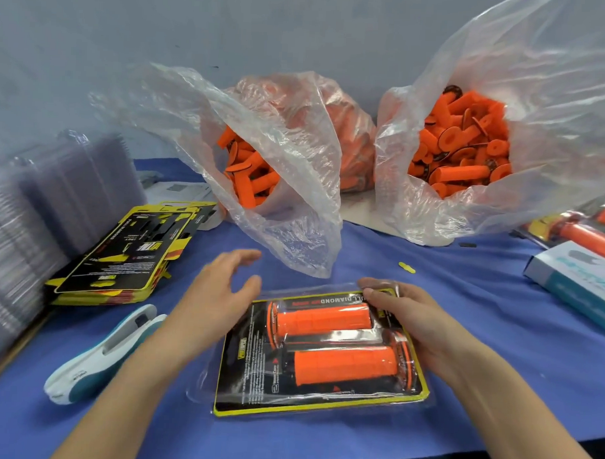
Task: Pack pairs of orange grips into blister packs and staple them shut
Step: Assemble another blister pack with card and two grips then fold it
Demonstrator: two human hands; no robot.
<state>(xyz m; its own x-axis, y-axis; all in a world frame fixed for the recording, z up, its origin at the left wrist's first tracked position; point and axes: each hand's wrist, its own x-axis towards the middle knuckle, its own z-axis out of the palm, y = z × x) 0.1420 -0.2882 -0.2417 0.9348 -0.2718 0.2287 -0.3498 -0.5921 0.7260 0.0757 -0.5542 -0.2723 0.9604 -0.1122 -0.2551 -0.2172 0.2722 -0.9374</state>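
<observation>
The counter, covered in blue cloth, carries everything in front of you. Along its far edge stand two big clear plastic bags, the right bag and the left bag, both open and full of loose orange grips. At the left edge a tall stack of clear shells leans beside a pile of yellow-and-black printed cards.

The blister pack lies flat at the near edge, straight before you. It holds two orange grips side by side, the far grip and the near grip.

Your right hand grips the pack's far right corner, fingers curled over its edge. Your left hand hovers with fingers spread and loose just off the pack's far left corner, holding nothing.

A white-and-teal stapler lies near the left corner, under your left forearm. At the right edge sit a pale box and a filled pack. A small yellow scrap lies mid-counter.
</observation>
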